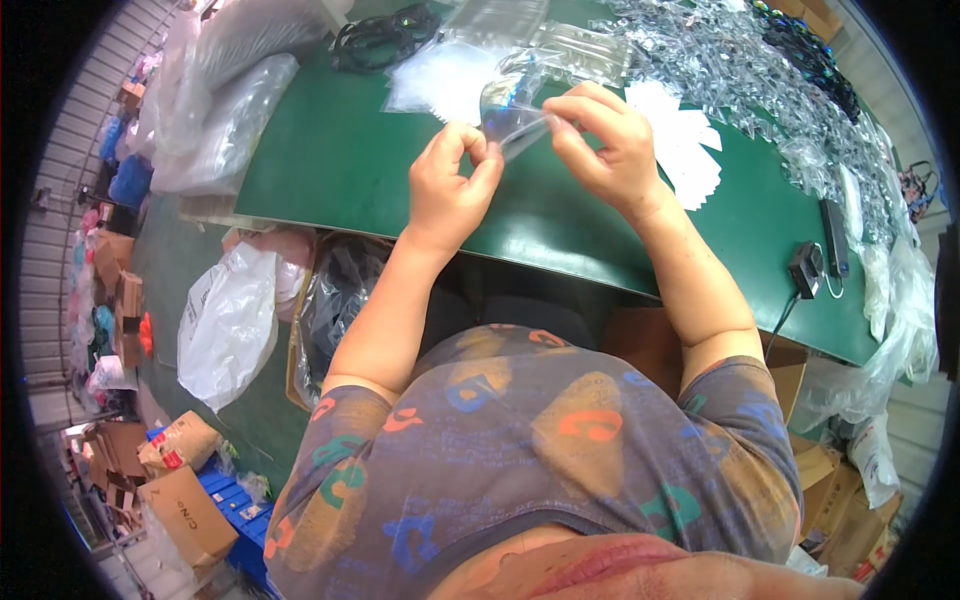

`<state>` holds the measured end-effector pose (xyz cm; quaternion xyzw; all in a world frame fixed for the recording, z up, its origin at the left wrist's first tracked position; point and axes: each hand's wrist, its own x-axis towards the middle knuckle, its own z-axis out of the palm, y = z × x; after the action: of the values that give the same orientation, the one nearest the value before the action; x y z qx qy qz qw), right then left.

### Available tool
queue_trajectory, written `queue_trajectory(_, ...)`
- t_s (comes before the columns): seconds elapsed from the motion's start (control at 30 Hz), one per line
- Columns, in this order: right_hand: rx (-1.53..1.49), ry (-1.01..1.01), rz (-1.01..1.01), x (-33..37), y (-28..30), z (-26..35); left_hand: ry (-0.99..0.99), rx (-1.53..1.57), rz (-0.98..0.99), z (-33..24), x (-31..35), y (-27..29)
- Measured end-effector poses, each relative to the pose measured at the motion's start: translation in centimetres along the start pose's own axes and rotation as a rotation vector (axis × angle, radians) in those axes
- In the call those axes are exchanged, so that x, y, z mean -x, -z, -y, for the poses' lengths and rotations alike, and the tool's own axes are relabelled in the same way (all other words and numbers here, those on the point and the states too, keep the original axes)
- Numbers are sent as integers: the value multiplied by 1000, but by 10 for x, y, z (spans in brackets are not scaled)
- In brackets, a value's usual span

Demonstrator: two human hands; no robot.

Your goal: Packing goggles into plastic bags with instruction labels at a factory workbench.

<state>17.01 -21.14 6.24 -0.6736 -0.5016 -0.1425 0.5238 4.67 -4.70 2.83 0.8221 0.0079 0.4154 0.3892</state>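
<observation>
Found a thin, clear plastic sleeve (520,132) in front of the torso, above a glossy green flat-topped table (570,225), drawn between both hands. Pinched at its near-left end by thumb and forefinger of the left hand (452,190); pinched at its far-right end by thumb and forefinger of the right hand (605,145). Slants, along the stretched edge, from near left to far right. Noted a dark, rounded, iridescent piece (500,105) just beyond the left fingertips, long axis pointing roughly away from the torso. Judged nearer to the left hand. Cannot tell whether inside the sleeve or behind. Recorded fanned white paper cards (685,150) beside the right hand.
</observation>
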Motion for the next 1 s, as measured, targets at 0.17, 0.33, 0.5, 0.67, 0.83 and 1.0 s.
queue_trajectory(0.17, -195, 297, 7, -5, 9, -4, 285, 658, 213, -30, 11, 22)
queue_trajectory(0.33, -728, -239, 610, 14, -23, -11, 605, 955, 362, -32, 12, 55)
queue_trajectory(0.5, -1146, -648, 957, 30, -38, 19, 801, 1151, 378, -27, 17, 79)
queue_trajectory(0.67, -619, -378, 682, 39, -54, 11, 529, 740, 127, -22, 23, 109)
queue_trajectory(0.83, -501, -294, 610, 44, -62, 8, 4, 293, 78, -26, 28, 100)
queue_trajectory(1.0, -399, -286, 608, 45, -64, 19, 28, 114, 177, -29, 26, 82)
